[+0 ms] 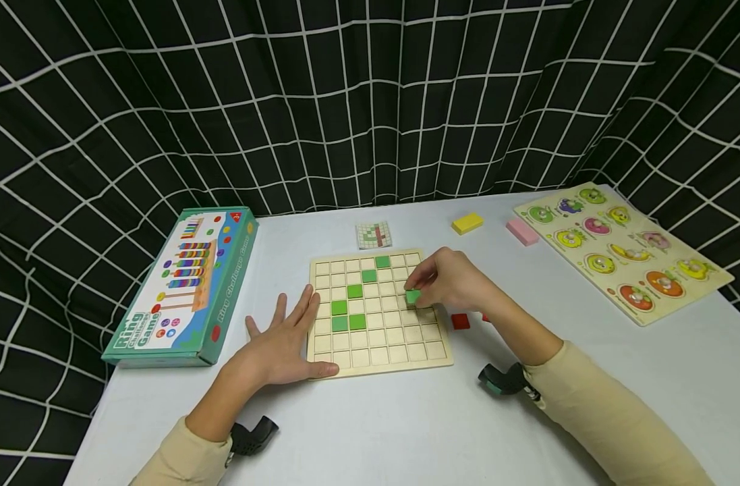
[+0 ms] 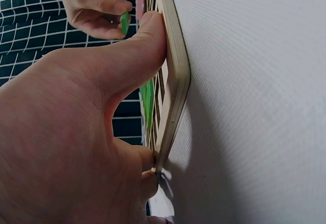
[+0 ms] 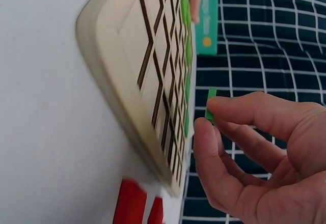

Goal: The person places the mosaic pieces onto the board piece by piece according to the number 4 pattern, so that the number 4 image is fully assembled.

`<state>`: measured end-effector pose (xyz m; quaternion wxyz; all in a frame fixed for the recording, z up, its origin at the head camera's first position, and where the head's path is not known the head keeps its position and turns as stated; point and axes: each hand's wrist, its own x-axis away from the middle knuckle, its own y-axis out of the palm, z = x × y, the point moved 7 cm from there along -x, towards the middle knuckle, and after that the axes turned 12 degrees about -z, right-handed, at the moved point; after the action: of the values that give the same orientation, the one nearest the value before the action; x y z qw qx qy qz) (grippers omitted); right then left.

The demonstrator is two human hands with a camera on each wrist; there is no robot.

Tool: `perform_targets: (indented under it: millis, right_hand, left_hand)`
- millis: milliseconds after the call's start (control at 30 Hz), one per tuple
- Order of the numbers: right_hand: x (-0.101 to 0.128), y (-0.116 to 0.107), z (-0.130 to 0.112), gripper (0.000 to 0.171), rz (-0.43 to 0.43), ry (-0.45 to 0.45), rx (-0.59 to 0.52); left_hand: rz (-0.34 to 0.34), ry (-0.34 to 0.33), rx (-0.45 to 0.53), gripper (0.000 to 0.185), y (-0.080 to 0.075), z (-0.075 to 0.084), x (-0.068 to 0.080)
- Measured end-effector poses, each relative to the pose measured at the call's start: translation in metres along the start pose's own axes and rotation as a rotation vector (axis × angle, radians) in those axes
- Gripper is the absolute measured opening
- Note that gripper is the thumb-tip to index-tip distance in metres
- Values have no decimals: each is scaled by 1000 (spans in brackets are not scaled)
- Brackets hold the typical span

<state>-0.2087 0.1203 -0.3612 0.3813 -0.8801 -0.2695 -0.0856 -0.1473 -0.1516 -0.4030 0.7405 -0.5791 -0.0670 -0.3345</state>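
A wooden grid board (image 1: 382, 354) lies on the white table, with several green tiles (image 1: 348, 307) set in a diagonal run across it. My right hand (image 1: 451, 280) pinches a green square tile (image 1: 413, 296) between thumb and fingers just above the board's right side. That pinched tile (image 3: 210, 105) shows edge-on in the right wrist view, clear of the board (image 3: 127, 76). My left hand (image 1: 285, 341) lies flat with fingers spread on the table. Its thumb (image 2: 147, 46) presses the board's left rim (image 2: 175, 81).
A green ring-game box (image 1: 184, 287) sits at the left. A small pattern card (image 1: 374, 235) lies behind the board. Red tiles (image 1: 460, 321) lie right of the board; yellow (image 1: 467, 223) and pink (image 1: 522, 231) blocks and a fruit peg puzzle (image 1: 621, 250) are at far right.
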Motion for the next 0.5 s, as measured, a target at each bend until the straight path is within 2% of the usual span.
perform_targets:
  millis: [200,500]
  right_hand:
    - [-5,10,-17,24,-16,-26,30]
    - [-15,24,-28,21,-46,-46,47]
  left_hand:
    - [0,-2,4,128,0,0,0]
    - [2,-2,5,128,-1,-1,-1]
